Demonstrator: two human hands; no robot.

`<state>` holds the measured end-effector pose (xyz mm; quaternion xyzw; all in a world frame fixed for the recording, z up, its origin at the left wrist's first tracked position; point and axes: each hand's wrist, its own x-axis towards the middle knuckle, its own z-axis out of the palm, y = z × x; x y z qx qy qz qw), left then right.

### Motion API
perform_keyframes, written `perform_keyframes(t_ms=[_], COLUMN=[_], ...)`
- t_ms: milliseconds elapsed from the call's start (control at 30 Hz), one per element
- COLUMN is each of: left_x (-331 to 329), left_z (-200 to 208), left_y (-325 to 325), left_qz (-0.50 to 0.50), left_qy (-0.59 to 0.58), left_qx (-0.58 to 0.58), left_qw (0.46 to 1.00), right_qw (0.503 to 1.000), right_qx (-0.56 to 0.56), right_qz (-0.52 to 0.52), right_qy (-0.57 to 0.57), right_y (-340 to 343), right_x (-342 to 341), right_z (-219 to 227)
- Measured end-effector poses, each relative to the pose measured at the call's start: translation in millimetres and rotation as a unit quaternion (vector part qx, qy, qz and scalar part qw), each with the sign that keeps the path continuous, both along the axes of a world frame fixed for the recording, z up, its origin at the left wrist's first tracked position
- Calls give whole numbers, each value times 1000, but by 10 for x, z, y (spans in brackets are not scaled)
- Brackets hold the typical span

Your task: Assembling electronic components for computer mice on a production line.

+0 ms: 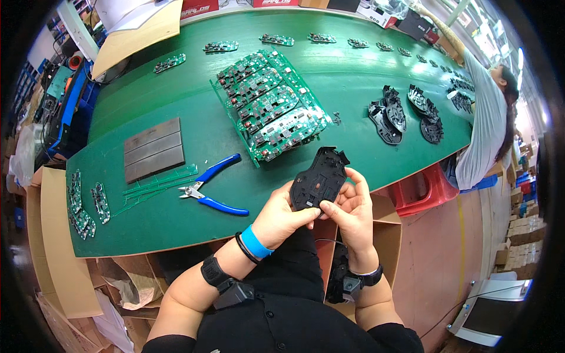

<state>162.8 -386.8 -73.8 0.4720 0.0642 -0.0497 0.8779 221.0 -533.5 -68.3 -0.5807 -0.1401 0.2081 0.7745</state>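
A black plastic mouse shell (316, 183) is held up over the table's front edge, its hollow inner side facing me. My left hand (283, 213) grips its lower left edge, with the thumb along the bottom. On the other side, my right hand (351, 207) pinches the lower right, fingers curled behind it. Left of my hands lie blue-handled cutting pliers (213, 187), jaws apart. Just beyond the shell stands a stack of green circuit board panels (268, 106), with a few tiny dark parts (336, 118) beside it.
A dark grooved block (154, 150) and thin green board strips (154, 187) lie left on the green table (123, 229). Single boards (276, 39) line the far side. More black shells (388, 115) rest at right, near a person (491, 117). A red stool (426, 191) stands below.
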Motion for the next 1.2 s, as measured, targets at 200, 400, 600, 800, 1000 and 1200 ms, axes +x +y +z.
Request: perform_keyframes(t_ms=[200,400,600,800,1000,1200], left_x=[17,10,36,90,80,106], left_z=[68,46,45,99,-8,-70], left_y=[-58,-12,-65,-108,35,-16], left_qz=[31,50,43,7,-51,-54], left_qy=[4,19,22,-8,37,12], left_qx=[-7,1,18,2,-12,9], left_qw=[999,999,999,1000,998,998], right_qw=[999,997,999,999,949,914], right_qx=[31,62,37,26,-56,-80], right_qz=[-9,-6,-34,-33,-268,-377], right_qy=[3,41,20,23,-157,-128], right_y=[-2,72,20,-88,-659,-1666], right_x=[-18,-68,-71,97,1175,2865], right_z=[-11,-14,-77,77,386,91])
